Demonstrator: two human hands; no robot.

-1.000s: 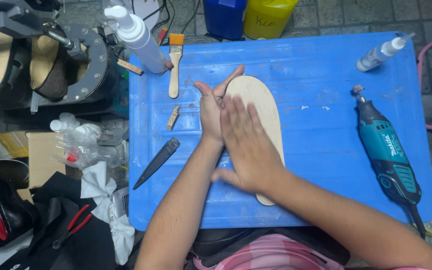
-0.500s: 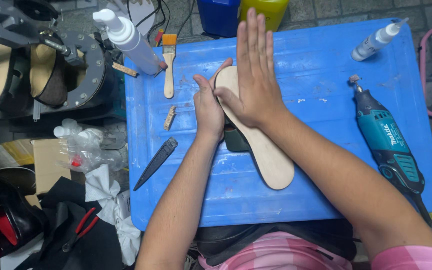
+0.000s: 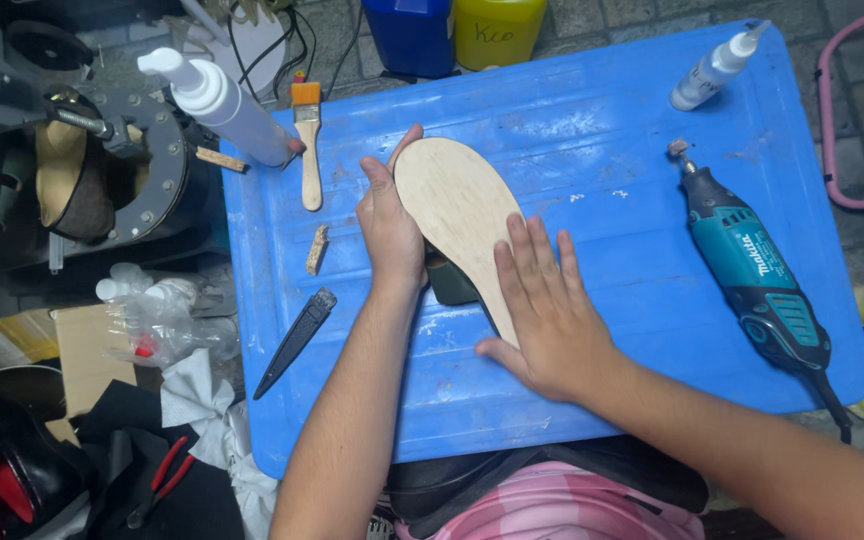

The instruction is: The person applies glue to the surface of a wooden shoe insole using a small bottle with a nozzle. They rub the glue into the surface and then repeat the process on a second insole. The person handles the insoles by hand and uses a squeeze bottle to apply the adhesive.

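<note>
Left hand [image 3: 390, 225] steadies the pale wooden sole-shaped board [image 3: 457, 205]; right hand [image 3: 544, 315], fingers spread, presses its heel flat — smoothing underway, not finished.

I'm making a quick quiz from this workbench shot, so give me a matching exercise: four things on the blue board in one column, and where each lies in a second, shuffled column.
Things:
1. paintbrush
2. rotary tool
3. wooden sole piece
4. small squeeze bottle

Places:
A. under both hands, mid-board
B. far right corner of the board
C. along the right side, tip pointing away
D. far left part, orange ferrule away from the person

Pairs: 1-D, 2-C, 3-A, 4-B
</note>
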